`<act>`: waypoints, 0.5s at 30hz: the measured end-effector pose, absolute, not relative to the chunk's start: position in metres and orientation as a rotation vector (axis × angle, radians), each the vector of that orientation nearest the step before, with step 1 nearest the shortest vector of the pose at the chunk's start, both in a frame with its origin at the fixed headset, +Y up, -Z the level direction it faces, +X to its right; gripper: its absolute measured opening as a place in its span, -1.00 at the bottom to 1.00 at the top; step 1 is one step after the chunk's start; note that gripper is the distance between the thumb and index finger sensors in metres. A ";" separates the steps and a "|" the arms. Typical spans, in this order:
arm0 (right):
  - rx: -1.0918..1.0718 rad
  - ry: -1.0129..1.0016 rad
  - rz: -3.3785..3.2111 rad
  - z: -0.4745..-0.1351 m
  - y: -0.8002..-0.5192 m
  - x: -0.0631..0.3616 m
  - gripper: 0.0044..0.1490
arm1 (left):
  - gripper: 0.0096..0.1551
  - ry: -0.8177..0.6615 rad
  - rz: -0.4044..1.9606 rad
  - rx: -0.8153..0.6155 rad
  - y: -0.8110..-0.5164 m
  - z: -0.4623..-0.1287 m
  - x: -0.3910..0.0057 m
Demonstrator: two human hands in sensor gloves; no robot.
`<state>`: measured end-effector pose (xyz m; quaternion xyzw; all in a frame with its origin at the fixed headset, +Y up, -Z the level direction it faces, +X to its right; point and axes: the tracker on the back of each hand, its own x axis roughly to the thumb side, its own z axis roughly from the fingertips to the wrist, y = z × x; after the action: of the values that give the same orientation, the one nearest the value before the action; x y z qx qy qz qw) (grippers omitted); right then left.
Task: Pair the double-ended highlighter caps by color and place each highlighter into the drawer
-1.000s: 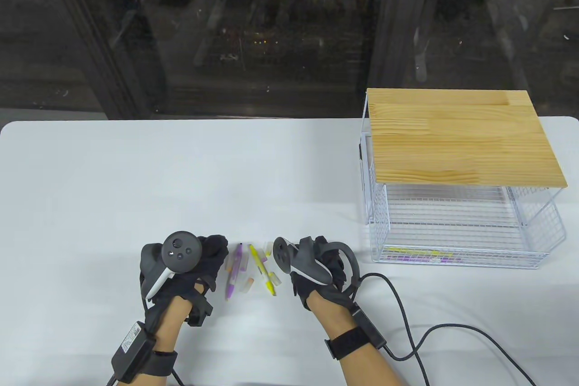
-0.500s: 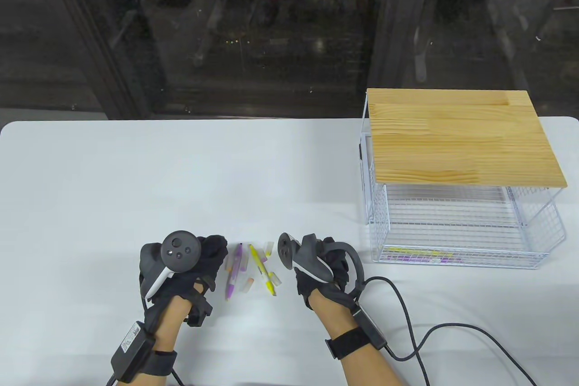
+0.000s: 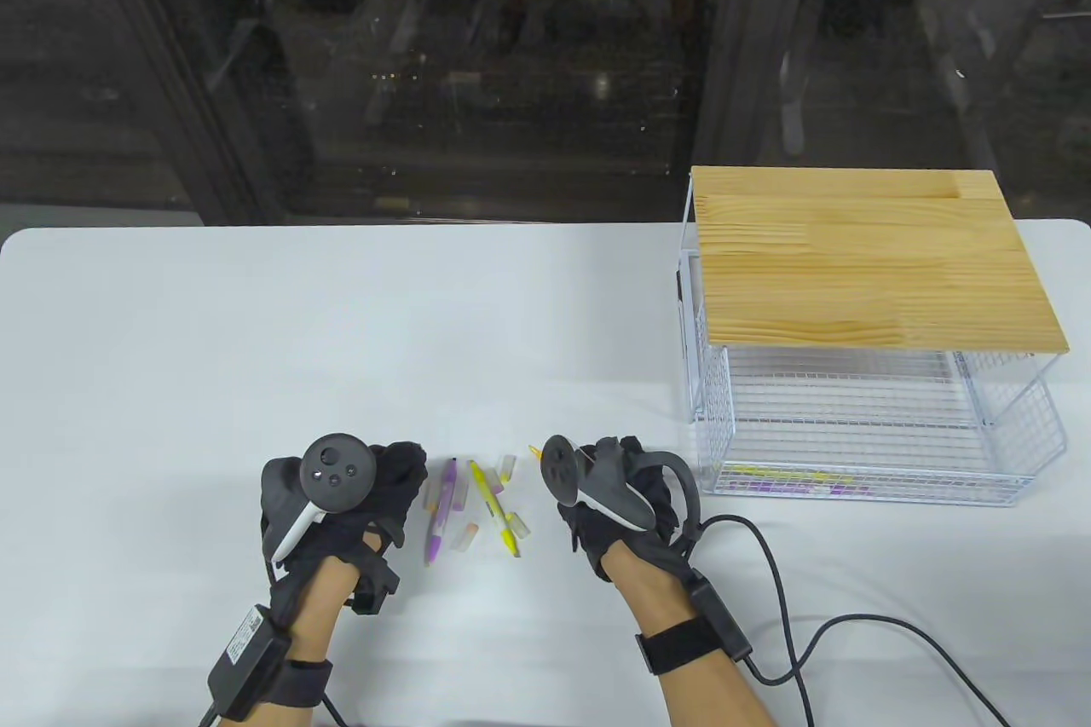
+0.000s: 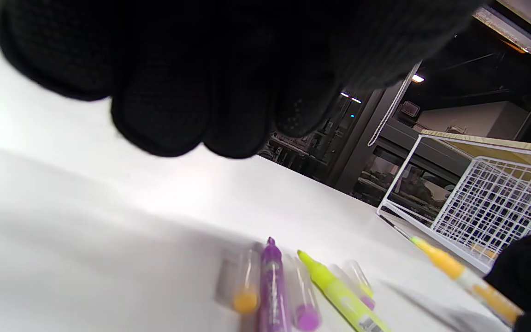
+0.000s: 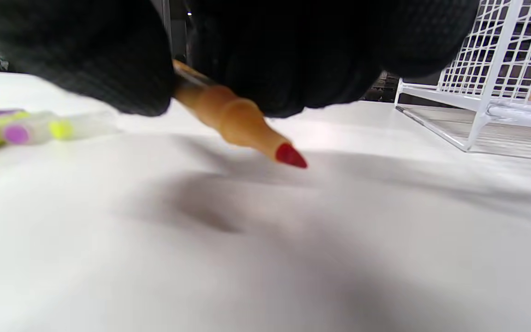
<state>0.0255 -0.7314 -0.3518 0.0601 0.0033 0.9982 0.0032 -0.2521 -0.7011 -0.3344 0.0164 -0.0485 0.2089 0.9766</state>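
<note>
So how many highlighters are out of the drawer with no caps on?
3: an orange highlighter gripped in the right hand, and a purple highlighter and a yellow highlighter lying side by side on the table. Others may hide under the hands.

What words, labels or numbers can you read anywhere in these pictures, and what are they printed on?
Nothing can be read.
Label on the yellow highlighter: a printed patch, too small and blurred to read.
Print along the purple highlighter: blurred.
White sticker on the black box at the left wrist: too small.
Highlighters in the wire drawer: too small behind the mesh.
</note>
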 end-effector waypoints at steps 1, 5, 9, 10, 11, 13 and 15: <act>0.193 -0.010 3.115 -0.351 -0.729 0.027 -0.40 | -0.45 -0.098 0.422 0.034 -0.701 -0.334 -0.252; 0.182 -0.059 3.068 -0.347 -0.720 0.034 -0.40 | -0.45 -0.095 0.426 0.037 -0.701 -0.334 -0.253; 0.161 -0.104 3.013 -0.343 -0.713 0.043 -0.39 | -0.45 -0.092 0.429 0.037 -0.701 -0.335 -0.254; 0.164 -0.127 2.998 -0.343 -0.711 0.046 -0.39 | -0.45 -0.091 0.425 0.036 -0.701 -0.335 -0.254; 0.166 -0.134 2.989 -0.342 -0.710 0.047 -0.40 | -0.45 -0.090 0.424 0.035 -0.701 -0.335 -0.254; 0.174 -0.156 2.963 -0.340 -0.708 0.051 -0.41 | -0.45 -0.088 0.424 0.031 -0.701 -0.335 -0.254; 0.178 -0.166 2.955 -0.339 -0.705 0.054 -0.43 | -0.45 -0.086 0.420 0.030 -0.701 -0.335 -0.254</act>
<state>0.0539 -0.7049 -0.3389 0.0597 -0.0559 0.9927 0.0884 -0.2542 -0.7013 -0.3352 0.0146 -0.0425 0.2084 0.9770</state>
